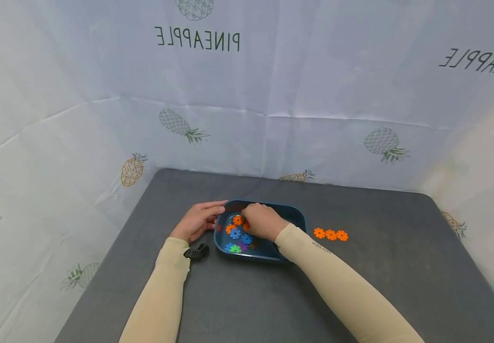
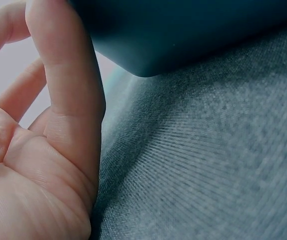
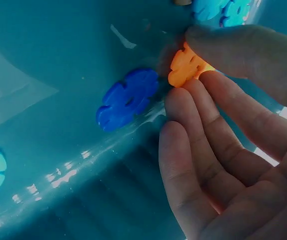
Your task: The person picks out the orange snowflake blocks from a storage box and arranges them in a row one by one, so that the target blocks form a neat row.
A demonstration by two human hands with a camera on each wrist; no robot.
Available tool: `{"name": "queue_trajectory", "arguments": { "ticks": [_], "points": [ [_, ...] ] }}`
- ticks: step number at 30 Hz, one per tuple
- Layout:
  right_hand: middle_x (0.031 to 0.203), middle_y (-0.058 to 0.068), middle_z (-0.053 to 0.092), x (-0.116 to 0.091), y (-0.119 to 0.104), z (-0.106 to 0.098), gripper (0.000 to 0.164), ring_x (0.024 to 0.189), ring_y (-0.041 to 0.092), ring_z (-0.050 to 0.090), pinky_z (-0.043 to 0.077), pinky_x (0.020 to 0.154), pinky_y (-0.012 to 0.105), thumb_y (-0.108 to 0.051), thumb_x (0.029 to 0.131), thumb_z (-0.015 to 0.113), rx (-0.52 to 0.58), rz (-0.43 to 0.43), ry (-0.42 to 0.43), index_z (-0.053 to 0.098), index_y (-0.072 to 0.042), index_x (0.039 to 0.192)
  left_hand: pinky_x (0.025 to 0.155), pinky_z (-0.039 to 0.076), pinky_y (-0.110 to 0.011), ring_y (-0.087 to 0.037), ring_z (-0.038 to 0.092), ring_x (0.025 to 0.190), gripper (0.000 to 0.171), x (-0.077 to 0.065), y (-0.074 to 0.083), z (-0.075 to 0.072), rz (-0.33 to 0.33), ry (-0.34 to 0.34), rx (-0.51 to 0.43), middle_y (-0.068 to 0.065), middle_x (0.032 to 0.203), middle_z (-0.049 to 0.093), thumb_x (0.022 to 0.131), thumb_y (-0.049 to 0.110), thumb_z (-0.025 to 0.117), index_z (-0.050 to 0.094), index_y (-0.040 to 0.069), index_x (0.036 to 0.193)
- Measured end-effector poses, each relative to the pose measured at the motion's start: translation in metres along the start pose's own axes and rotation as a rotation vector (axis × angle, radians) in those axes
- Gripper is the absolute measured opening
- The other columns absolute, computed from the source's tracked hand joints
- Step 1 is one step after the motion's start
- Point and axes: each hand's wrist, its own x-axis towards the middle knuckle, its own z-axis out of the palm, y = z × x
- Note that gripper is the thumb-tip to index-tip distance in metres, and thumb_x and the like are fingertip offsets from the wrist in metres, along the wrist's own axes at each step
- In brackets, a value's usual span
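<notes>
A dark blue tray (image 1: 253,257) holds several flower-shaped plastic discs. My left hand (image 1: 198,220) is at its left end, fingertips at the rim; in the left wrist view, fairly straight fingers (image 2: 66,65) reach the outer wall. My right hand (image 1: 264,221) is down inside the tray. Between its thumb and fingertips it pinches an orange notched disc (image 3: 184,67), shown in the right wrist view. Close to those fingertips lies a dark blue disc (image 3: 128,99). Left of the hand are another orange disc (image 1: 238,220), a blue disc (image 1: 235,233) and a green disc (image 1: 235,248).
Right of the tray, three orange discs (image 1: 330,234) lie in a row on the dark grey tabletop (image 1: 384,267). A black band (image 1: 196,252) sits at the left wrist. Behind the table hangs a white pineapple-print cloth (image 1: 247,143).
</notes>
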Motion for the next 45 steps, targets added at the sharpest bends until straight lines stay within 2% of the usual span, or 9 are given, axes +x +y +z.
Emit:
{"name": "queue_trajectory", "arguments": {
  "ticks": [10,17,21,30,38,45],
  "points": [
    [0.111,0.007,0.076,-0.009,0.004,-0.010,0.021,0.097,0.021,0.067,0.063,0.096,0.040,-0.016,0.093,0.087,0.027,-0.031,0.012,0.083,-0.008,0.113,0.082,0.066,-0.031,-0.017,0.074,0.098,0.057,0.000,0.002,0.002,0.015,0.000,0.024,-0.014,0.145,0.069,0.102,0.038,0.077,0.064,0.015,0.152],
    [0.121,0.007,0.079,-0.012,0.006,-0.015,0.028,0.107,0.022,0.073,0.063,0.098,0.039,-0.013,0.096,0.084,0.121,-0.019,-0.027,0.081,-0.009,0.123,0.082,0.066,-0.032,-0.017,0.074,0.097,0.057,-0.003,0.002,0.003,0.013,0.009,0.040,-0.016,0.145,0.069,0.102,0.038,0.076,0.063,0.015,0.153],
    [0.123,0.007,0.079,-0.014,0.005,-0.018,0.028,0.107,0.022,0.073,0.062,0.099,0.040,-0.012,0.098,0.081,0.173,-0.003,-0.042,0.079,-0.008,0.125,0.081,0.065,-0.030,-0.016,0.073,0.095,0.058,-0.005,0.001,0.003,0.019,0.011,0.048,-0.014,0.143,0.070,0.102,0.039,0.076,0.063,0.015,0.153],
    [0.120,0.007,0.077,-0.014,0.009,-0.022,0.030,0.097,0.018,0.066,0.062,0.094,0.037,-0.015,0.097,0.081,0.225,-0.029,0.004,0.078,-0.006,0.126,0.081,0.064,-0.029,-0.017,0.072,0.094,0.059,-0.005,0.002,0.004,0.019,0.000,0.032,-0.012,0.141,0.071,0.102,0.040,0.077,0.064,0.014,0.153],
    [0.125,0.009,0.077,-0.020,0.012,-0.024,0.033,0.101,0.018,0.069,0.063,0.095,0.035,-0.013,0.098,0.080,0.364,-0.058,0.025,0.077,-0.005,0.129,0.081,0.065,-0.029,-0.017,0.074,0.094,0.058,-0.003,-0.001,0.006,0.018,0.003,0.035,-0.009,0.135,0.074,0.102,0.038,0.077,0.064,0.012,0.152],
    [0.121,0.005,0.077,-0.029,0.016,-0.029,0.030,0.099,0.015,0.070,0.063,0.089,0.031,-0.015,0.097,0.081,0.428,-0.060,0.065,0.079,-0.007,0.127,0.083,0.064,-0.030,-0.018,0.074,0.096,0.056,-0.003,-0.002,0.005,0.024,0.003,0.042,-0.008,0.134,0.075,0.104,0.037,0.075,0.063,0.013,0.153]
  ]
}}
